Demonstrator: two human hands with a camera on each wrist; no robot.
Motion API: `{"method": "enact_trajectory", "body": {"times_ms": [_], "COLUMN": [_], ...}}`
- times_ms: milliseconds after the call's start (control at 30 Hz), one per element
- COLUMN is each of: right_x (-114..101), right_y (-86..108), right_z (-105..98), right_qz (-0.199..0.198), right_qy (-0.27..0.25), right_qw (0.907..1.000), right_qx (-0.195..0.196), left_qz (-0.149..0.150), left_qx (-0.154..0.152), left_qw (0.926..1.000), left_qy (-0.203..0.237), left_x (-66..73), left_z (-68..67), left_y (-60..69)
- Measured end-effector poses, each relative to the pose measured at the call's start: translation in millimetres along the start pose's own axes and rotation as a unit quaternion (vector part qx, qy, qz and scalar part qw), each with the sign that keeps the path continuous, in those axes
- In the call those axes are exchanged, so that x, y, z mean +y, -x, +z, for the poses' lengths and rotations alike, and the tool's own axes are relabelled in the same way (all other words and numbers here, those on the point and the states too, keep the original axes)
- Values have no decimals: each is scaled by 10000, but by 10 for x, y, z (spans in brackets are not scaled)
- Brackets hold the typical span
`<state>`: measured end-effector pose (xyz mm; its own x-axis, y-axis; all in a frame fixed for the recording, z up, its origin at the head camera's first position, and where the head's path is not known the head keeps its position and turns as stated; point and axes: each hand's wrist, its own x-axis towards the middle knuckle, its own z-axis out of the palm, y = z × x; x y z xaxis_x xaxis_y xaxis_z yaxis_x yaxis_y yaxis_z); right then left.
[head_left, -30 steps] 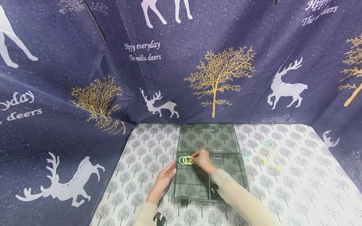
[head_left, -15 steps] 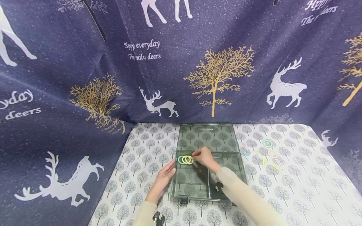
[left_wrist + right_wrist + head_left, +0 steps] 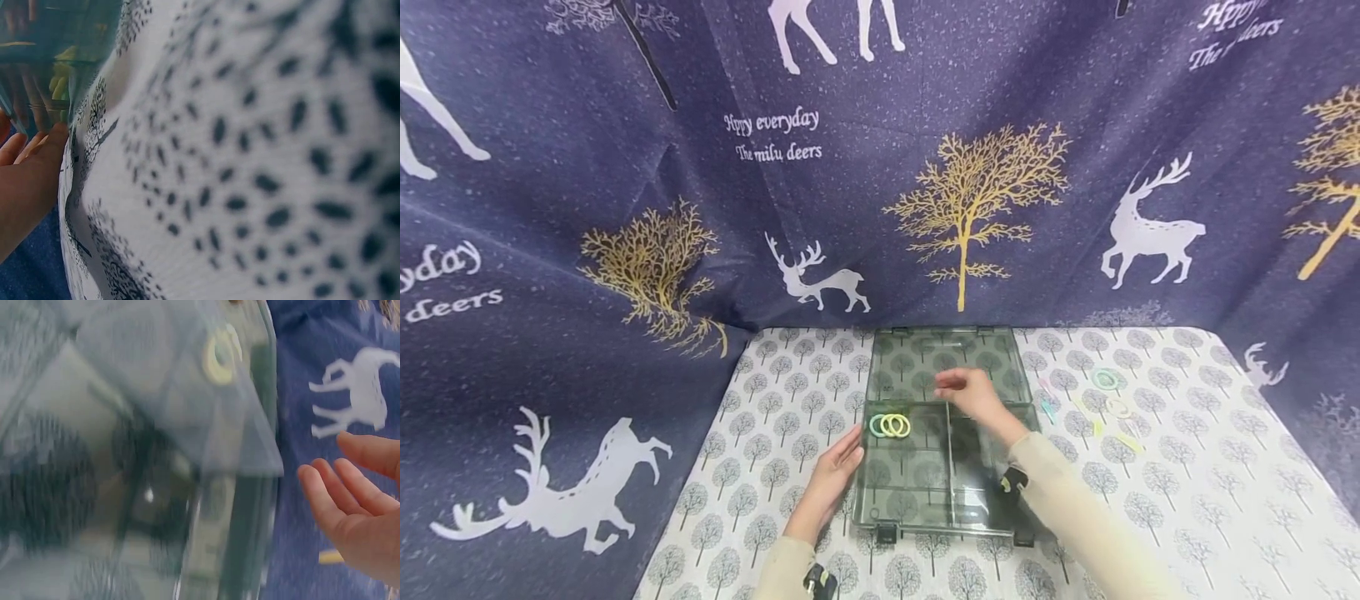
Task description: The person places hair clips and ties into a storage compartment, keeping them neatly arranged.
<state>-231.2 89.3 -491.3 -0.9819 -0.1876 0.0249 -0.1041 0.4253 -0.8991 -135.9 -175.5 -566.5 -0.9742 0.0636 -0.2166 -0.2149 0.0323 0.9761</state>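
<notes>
A see-through dark green plastic box (image 3: pixel 917 512) lies on the table with its lid (image 3: pixel 951 358) laid back. In the back left corner of its left compartment, a teal ring (image 3: pixel 875 426) and two overlapping yellow rings (image 3: pixel 901 426) lie in a row. My left hand (image 3: pixel 833 468) rests against the box's left wall with its fingers extended, as the left wrist view also shows. My right hand (image 3: pixel 976 398) hovers over the box near the hinge line. In the right wrist view its relaxed fingers (image 3: pixel 322 490) and thumb are apart, with nothing between them.
Right of the box, small items lie on the tree-print cloth (image 3: pixel 1150 517): a green ring (image 3: pixel 1107 380), a pale ring (image 3: pixel 1118 407), a teal clip-like piece (image 3: pixel 1048 411) and yellow-green pieces (image 3: pixel 1129 442). A divider (image 3: pixel 951 475) splits the box. A dark blue curtain (image 3: pixel 850 208) hangs behind.
My right hand has drawn away from the yellow rings, moving right and up toward the lid. The rings stay in the corner. My left hand keeps its place at the box's side.
</notes>
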Motion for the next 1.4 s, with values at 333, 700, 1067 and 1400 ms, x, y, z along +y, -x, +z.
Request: {"method": "enact_trajectory", "body": {"times_ms": [333, 700, 1067, 1400], "right_x": [294, 709, 1144, 1484], "right_y": [-61, -14, 167, 305], "right_z": [-671, -1339, -1959, -2190], "right_qz": [91, -2, 1093, 1576], "right_qy": [45, -205, -37, -500], "right_qw": [9971, 9913, 9803, 9752], "right_qx": [750, 1301, 1643, 1474], "left_qz": [74, 68, 41, 93], "left_qx": [-24, -52, -17, -47], "left_qw": [10000, 10000, 10000, 9999], "left_qy": [-23, 47, -25, 88], "left_x": [-4, -12, 1, -34], "left_z": [2, 0, 4, -14], "left_y": [7, 24, 32, -10]}}
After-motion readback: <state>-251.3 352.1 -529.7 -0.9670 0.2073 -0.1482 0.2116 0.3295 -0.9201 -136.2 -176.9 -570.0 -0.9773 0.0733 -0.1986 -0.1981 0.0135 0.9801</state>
